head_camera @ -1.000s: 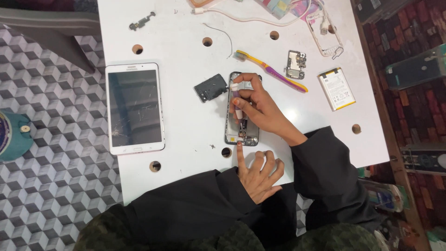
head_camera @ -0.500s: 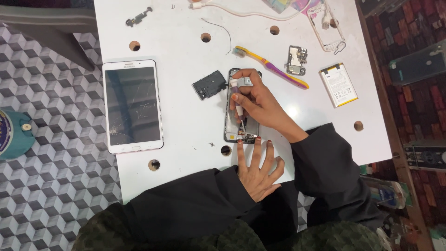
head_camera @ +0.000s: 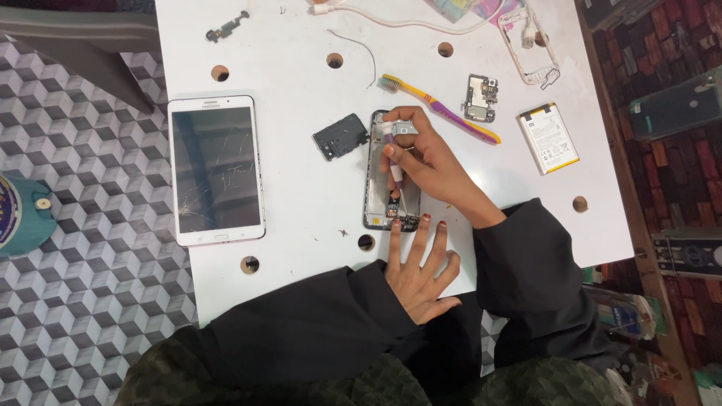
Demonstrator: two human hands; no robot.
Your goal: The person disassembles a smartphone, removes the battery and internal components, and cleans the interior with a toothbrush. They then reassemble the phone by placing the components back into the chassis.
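Note:
An opened phone (head_camera: pixel 376 177) without its back cover lies on the white table (head_camera: pixel 293 225). My right hand (head_camera: pixel 425 162) is shut on a small screwdriver (head_camera: pixel 392 154) with a white and purple handle. Its tip points down into the phone's lower part. My left hand (head_camera: pixel 419 272) lies flat below the phone with its fingers spread. The fingertips rest at the phone's bottom edge. A black inner cover plate (head_camera: pixel 341 137) lies just left of the phone.
A white tablet (head_camera: pixel 215 170) with a cracked screen lies to the left. Right of the phone are a yellow and purple toothbrush (head_camera: pixel 444 111), a circuit board (head_camera: pixel 480 98) and a battery (head_camera: pixel 548 138). A clear phone frame (head_camera: pixel 529 45) and a white cable (head_camera: pixel 391 19) lie at the far edge.
My left hand has spread its fingers out from a curled pose with one finger on the phone. The right hand has stayed on the phone with the screwdriver.

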